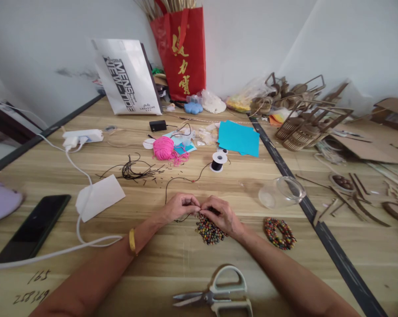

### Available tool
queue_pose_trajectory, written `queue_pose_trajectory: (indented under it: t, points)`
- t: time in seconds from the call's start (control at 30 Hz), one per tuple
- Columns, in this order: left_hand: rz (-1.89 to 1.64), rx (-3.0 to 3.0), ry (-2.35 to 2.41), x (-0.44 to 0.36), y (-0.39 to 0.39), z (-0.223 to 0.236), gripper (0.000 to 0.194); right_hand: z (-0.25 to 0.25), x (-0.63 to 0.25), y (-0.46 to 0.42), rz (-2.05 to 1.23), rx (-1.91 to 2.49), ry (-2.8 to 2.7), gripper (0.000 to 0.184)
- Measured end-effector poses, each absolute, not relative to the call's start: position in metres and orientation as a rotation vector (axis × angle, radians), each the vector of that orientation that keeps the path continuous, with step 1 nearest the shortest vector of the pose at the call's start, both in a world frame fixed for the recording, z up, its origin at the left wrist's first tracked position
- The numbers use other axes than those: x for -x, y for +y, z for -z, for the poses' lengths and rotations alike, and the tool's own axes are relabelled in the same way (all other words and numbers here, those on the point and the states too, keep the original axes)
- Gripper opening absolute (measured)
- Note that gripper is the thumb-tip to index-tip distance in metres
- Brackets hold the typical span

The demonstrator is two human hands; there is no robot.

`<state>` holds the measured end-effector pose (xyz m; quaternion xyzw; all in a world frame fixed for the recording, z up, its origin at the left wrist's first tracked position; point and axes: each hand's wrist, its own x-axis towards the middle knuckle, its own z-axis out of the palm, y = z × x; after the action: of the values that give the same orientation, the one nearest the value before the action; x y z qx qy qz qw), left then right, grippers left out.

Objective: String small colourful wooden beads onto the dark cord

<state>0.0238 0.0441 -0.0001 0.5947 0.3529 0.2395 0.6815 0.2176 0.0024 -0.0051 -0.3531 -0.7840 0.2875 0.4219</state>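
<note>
My left hand (183, 206) is closed in a pinch on a thin black cord (166, 189), which loops out beside its fingers. The cord runs back to a white spool of black cord (218, 162), with a small red bead (193, 181) on it. Fingertip to fingertip with it, my right hand (219, 212) is also pinched shut; whatever sits between its fingers is too small to make out. Just under my right hand lies a pile of multicoloured beads (210, 230). To the right rests a coiled string of similar beads (279, 233).
Scissors (215, 293) lie near the front edge. A clear plastic jar (281, 192) is on its side at right. Farther back are pink yarn (163, 148), blue sheets (238, 138) and a tangle of black cord (133, 169). A phone (32, 228) and white cable (78, 220) are at left.
</note>
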Motion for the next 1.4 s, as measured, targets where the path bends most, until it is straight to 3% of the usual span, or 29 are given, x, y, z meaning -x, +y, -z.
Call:
queue_pose_trajectory:
  t: [0.43,0.7,1.4]
  points:
    - [-0.544,-1.288,0.752,-0.024,0.046,0.003,0.033,0.001,-0.218,0.003,-0.663,0.832,-2.028,0.015]
    - [-0.552,-1.349,0.76,-0.021,0.043,-0.005,0.023,0.003,-0.218,0.002,-0.661,0.87,-2.001,0.013]
    - [-0.515,-1.401,0.778,-0.023,0.044,0.001,0.028,0.006,-0.22,0.002,-0.717,0.883,-1.999,0.014]
